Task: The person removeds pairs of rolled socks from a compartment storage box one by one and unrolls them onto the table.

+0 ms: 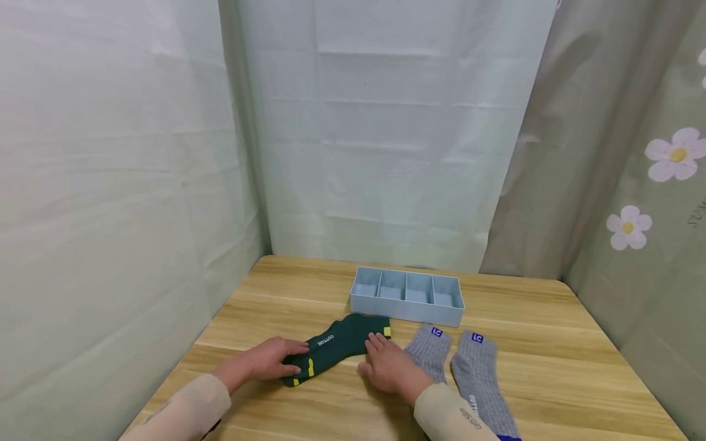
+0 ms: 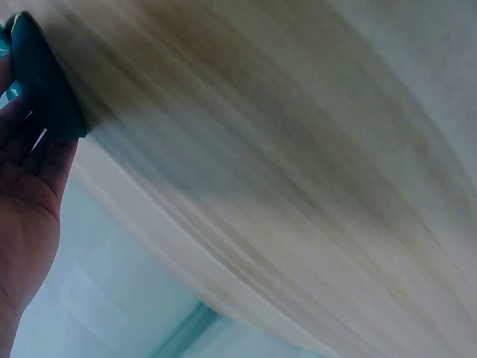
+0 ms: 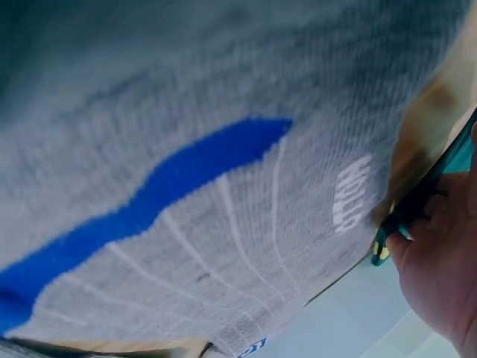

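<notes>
A dark green sock (image 1: 342, 343) with yellow patches and white lettering lies stretched out on the table, its cuff toward the right. My left hand (image 1: 274, 358) rests at its toe end, thumb and fingers spread apart over the fabric. In the left wrist view the palm of the left hand (image 2: 28, 216) shows, fingertips against the dark green sock (image 2: 46, 82). Near the cuff, my right hand (image 1: 388, 365) lies with extended fingers touching the sock. Whether a second sock lies beneath the green one is hidden.
Two grey socks, a left one (image 1: 432, 349) partly behind the right arm and a right one (image 1: 478, 373), lie on the wooden table (image 1: 573, 361). Behind them stands a light blue box (image 1: 405, 308) with several compartments. Pale curtains (image 1: 397, 153) surround the table.
</notes>
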Tool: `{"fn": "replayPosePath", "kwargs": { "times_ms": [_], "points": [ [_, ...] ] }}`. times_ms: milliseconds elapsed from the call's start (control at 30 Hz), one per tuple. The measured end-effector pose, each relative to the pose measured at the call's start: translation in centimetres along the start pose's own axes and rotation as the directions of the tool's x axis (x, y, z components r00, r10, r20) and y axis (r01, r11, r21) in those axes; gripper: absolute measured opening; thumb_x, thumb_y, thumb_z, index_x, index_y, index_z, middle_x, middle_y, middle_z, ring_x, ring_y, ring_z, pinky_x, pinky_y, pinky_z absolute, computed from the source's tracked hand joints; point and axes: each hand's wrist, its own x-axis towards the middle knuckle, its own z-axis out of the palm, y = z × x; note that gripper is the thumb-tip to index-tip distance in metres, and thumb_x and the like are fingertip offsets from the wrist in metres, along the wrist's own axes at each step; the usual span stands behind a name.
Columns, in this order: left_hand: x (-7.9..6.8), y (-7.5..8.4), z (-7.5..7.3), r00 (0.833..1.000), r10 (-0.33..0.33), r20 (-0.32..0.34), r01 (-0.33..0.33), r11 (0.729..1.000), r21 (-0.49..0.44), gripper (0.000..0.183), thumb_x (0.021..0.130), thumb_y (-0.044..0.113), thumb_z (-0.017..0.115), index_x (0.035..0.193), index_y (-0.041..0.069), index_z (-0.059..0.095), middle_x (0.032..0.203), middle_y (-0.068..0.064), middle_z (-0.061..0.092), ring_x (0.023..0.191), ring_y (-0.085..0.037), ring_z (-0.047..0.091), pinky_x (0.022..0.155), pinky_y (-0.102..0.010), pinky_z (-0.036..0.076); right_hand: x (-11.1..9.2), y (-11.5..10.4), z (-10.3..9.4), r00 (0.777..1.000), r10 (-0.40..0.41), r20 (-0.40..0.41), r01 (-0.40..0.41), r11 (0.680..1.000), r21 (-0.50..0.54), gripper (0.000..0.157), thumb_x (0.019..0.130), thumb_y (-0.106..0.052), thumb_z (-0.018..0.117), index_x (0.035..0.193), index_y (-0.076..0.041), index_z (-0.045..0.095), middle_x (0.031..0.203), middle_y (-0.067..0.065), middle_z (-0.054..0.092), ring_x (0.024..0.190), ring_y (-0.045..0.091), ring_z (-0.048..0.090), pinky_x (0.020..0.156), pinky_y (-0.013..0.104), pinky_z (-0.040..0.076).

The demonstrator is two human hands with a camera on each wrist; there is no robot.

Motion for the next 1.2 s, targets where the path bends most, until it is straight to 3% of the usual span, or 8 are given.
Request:
{"fn": "replayPosePath", "kwargs": {
  "times_ms": [400, 567, 700, 833, 933, 1033, 1200],
  "points": [
    [-0.6, 2.0, 0.0, 0.998, -0.038, 0.049, 0.039, 0.999, -0.012, 0.048, 0.093, 0.037, 0.069, 0.130, 0.007, 0.065, 0.134, -0.010, 0.061, 0.123, -0.027, 0.057, 0.102, -0.045, 0.045, 0.3, 1.3, -0.4, 0.999, -0.036, -0.004, 0.036, 0.999, 0.036, 0.055, 0.106, -0.039, 0.043, 0.146, -0.001, 0.046, 0.155, 0.014, 0.039, 0.145, 0.031, 0.031, 0.115, 0.047, 0.028],
    [-0.5, 3.0, 0.0, 0.998, -0.018, 0.058, 0.018, 1.000, -0.009, 0.047, 0.090, 0.040, 0.072, 0.126, 0.008, 0.068, 0.129, -0.008, 0.063, 0.120, -0.025, 0.058, 0.102, -0.044, 0.046, 0.1, 1.7, -0.6, 0.999, -0.046, 0.002, 0.046, 0.999, 0.020, 0.052, 0.106, -0.037, 0.042, 0.145, -0.002, 0.048, 0.154, 0.014, 0.040, 0.144, 0.031, 0.032, 0.114, 0.049, 0.028],
    [0.2, 2.9, -0.1, 0.999, 0.034, 0.030, -0.034, 0.999, -0.005, 0.043, 0.091, 0.041, 0.071, 0.119, 0.009, 0.072, 0.118, -0.002, 0.067, 0.110, -0.016, 0.061, 0.096, -0.038, 0.049, -0.1, 1.5, -0.6, 0.998, -0.053, -0.022, 0.053, 0.998, 0.020, 0.051, 0.106, -0.037, 0.042, 0.144, -0.003, 0.050, 0.153, 0.013, 0.042, 0.143, 0.030, 0.034, 0.114, 0.051, 0.028],
    [1.8, 1.9, -0.6, 0.997, 0.063, -0.054, -0.063, 0.998, 0.006, 0.034, 0.095, 0.033, 0.068, 0.115, 0.006, 0.072, 0.112, -0.003, 0.069, 0.104, -0.016, 0.064, 0.091, -0.037, 0.052, -0.3, 0.5, -0.1, 0.992, -0.095, -0.078, 0.098, 0.995, 0.033, 0.053, 0.107, -0.039, 0.039, 0.146, -0.004, 0.048, 0.153, 0.015, 0.041, 0.143, 0.032, 0.034, 0.113, 0.055, 0.028],
    [3.7, 1.2, -1.2, 0.995, 0.020, -0.102, -0.020, 1.000, -0.004, 0.034, 0.096, 0.026, 0.066, 0.121, 0.002, 0.068, 0.123, -0.011, 0.066, 0.114, -0.026, 0.062, 0.097, -0.045, 0.049, -0.2, -1.1, 0.4, 0.988, -0.114, -0.107, 0.120, 0.991, 0.054, 0.059, 0.107, -0.045, 0.035, 0.149, -0.005, 0.044, 0.155, 0.016, 0.038, 0.144, 0.033, 0.031, 0.113, 0.056, 0.028],
    [5.7, 0.9, -1.9, 0.995, -0.030, -0.096, 0.027, 0.999, -0.028, 0.039, 0.098, 0.024, 0.065, 0.130, 0.001, 0.063, 0.137, -0.015, 0.058, 0.126, -0.033, 0.054, 0.104, -0.051, 0.042, -0.1, -3.0, 1.0, 0.990, -0.104, -0.100, 0.112, 0.991, 0.078, 0.064, 0.105, -0.051, 0.033, 0.150, -0.006, 0.042, 0.157, 0.015, 0.035, 0.145, 0.032, 0.030, 0.113, 0.055, 0.028],
    [8.1, 0.8, -2.3, 0.997, -0.062, -0.035, 0.060, 0.997, -0.048, 0.042, 0.098, 0.024, 0.064, 0.135, 0.006, 0.061, 0.146, -0.011, 0.052, 0.132, -0.030, 0.050, 0.108, -0.049, 0.039, -0.2, -5.4, 1.9, 0.992, -0.123, -0.020, 0.125, 0.986, 0.109, 0.068, 0.103, -0.059, 0.030, 0.152, -0.012, 0.041, 0.159, 0.012, 0.031, 0.146, 0.028, 0.027, 0.114, 0.053, 0.028]
  ]
}}
